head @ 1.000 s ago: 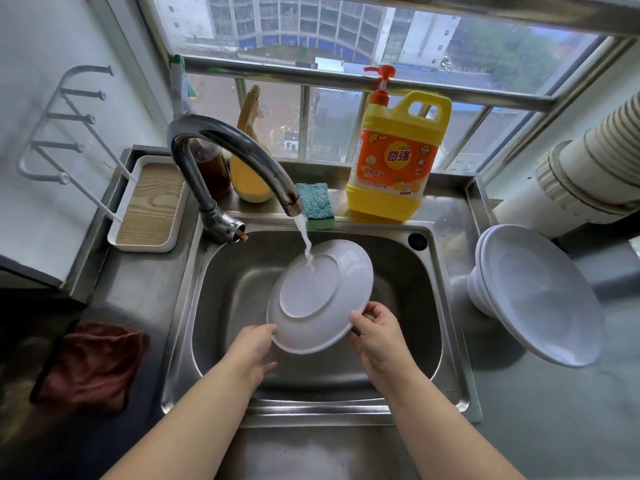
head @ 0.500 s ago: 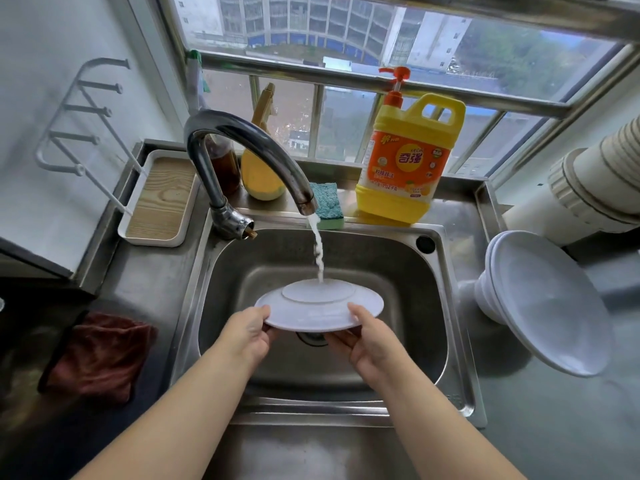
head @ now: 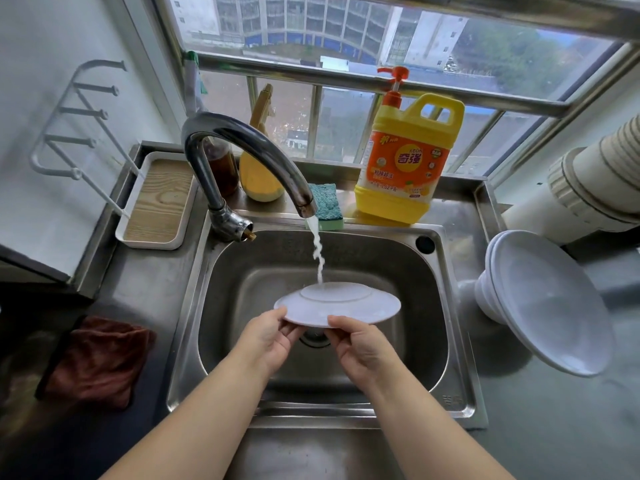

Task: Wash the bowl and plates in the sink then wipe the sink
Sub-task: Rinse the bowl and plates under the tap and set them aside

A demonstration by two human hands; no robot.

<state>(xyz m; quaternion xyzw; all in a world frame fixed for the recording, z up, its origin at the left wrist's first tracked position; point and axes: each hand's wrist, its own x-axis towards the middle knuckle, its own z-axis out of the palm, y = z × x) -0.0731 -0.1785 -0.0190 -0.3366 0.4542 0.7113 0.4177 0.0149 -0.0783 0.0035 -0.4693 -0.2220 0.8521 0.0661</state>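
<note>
Head view: both hands, left hand (head: 266, 336) and right hand (head: 363, 344), pinch the near rim of a white plate (head: 346, 306) held upside down under the running tap (head: 242, 150) over the sink (head: 433, 341).

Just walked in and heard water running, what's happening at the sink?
A person is rinsing a white plate under the running faucet. The left hand and right hand each grip its near rim, holding it bottom-up over the sink. More white dishes sit stacked on the counter to the right.

Soft daylight from the window (head: 346, 46); sharp centre, wide-angle bending at edges.
</note>
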